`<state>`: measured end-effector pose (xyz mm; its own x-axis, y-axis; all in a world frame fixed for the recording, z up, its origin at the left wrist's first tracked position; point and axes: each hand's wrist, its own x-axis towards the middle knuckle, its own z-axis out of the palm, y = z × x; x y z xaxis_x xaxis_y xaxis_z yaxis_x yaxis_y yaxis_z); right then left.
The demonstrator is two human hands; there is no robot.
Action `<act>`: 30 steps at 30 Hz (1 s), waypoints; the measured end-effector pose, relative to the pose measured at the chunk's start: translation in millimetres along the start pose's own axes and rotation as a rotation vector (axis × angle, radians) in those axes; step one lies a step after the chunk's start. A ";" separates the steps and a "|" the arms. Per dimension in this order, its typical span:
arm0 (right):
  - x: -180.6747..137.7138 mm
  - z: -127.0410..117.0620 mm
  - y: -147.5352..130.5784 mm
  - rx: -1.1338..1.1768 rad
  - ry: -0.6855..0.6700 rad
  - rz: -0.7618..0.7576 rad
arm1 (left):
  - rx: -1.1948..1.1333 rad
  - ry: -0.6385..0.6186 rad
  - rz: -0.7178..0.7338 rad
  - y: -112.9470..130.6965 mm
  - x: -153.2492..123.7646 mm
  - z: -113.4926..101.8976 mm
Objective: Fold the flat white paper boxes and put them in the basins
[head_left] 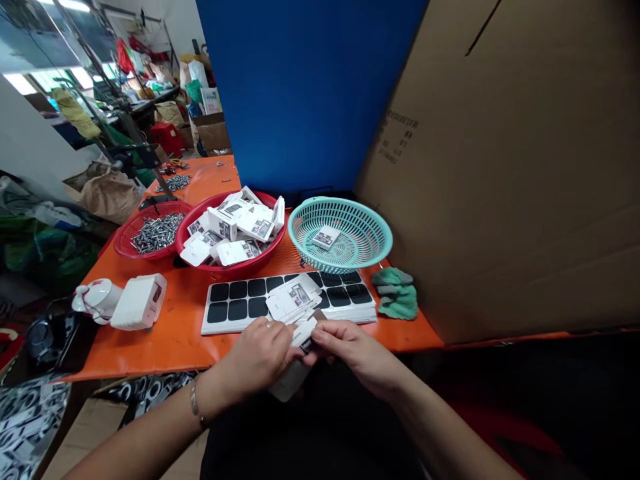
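My left hand (260,357) and my right hand (350,347) meet at the near edge of the orange table (170,333), both closed on a small white cardboard box (295,363) held between them. Just beyond lies a stack of flat white box blanks (294,298) on sheets of black pads (240,300). A red basin (235,268) holds several folded white boxes (235,227). A teal basket (345,233) to its right holds one white box (326,237).
A second red basin (125,248) with metal parts (156,231) sits at the left. A white tape dispenser (117,301) stands on the table's left. A green cloth (397,293) lies right of the pads. A large cardboard sheet (510,167) and blue panel (305,93) wall the back.
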<state>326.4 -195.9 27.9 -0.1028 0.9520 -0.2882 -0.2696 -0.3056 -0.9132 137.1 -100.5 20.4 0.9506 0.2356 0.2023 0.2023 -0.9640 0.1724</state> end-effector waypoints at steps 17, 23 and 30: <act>4.2 3.9 4.6 -0.070 -0.006 -0.034 | -0.567 -0.172 -0.302 24.1 -6.2 10.3; 5.2 7.6 5.6 -0.156 0.514 -0.239 | -0.875 0.138 -0.576 26.2 -3.6 11.3; 2.1 17.5 23.6 -0.021 0.186 -0.140 | -1.426 0.256 -0.826 42.9 -9.6 26.5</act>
<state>303.0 -201.4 10.8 0.1124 0.9723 -0.2049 -0.2485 -0.1721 -0.9532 143.0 -147.4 0.3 0.6150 0.7418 -0.2673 0.0967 0.2655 0.9592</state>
